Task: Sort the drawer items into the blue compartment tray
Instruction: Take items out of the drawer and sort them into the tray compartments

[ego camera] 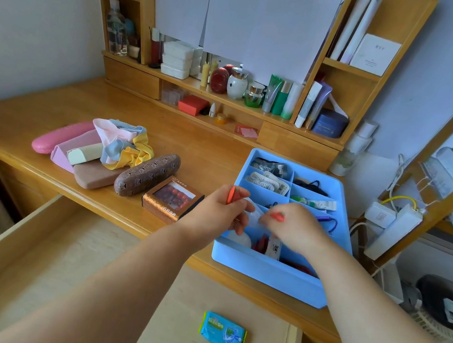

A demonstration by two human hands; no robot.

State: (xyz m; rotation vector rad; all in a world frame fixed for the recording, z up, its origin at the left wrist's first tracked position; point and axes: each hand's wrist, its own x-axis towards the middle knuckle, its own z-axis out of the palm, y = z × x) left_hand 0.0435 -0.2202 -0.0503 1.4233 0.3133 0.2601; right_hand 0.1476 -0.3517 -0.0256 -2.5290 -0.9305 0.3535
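1. The wooden bench (199, 149) carries everything outside the drawer; the blue compartment tray sits at its right front edge, likely so both hands reach it easily.
2. The open drawer (62, 264) is pulled out below, nearly emptied; only a small blue wipes packet (223, 332) lies near its front right.
3. The blue compartment tray (268, 275) already holds sachets, tubes and cords in separate cells.
4. Bulkier things wait left of the tray: a brown glasses case (146, 174), a pink case (61, 137), a bead box (171, 199) and a heap of hair bands (125, 145).
5. The left hand (220, 210) pinches a small orange clip (232, 194) above the tray.
6. The right hand (296, 227) pinches a second orange clip (277, 216) over the middle cells, seemingly pairing them.
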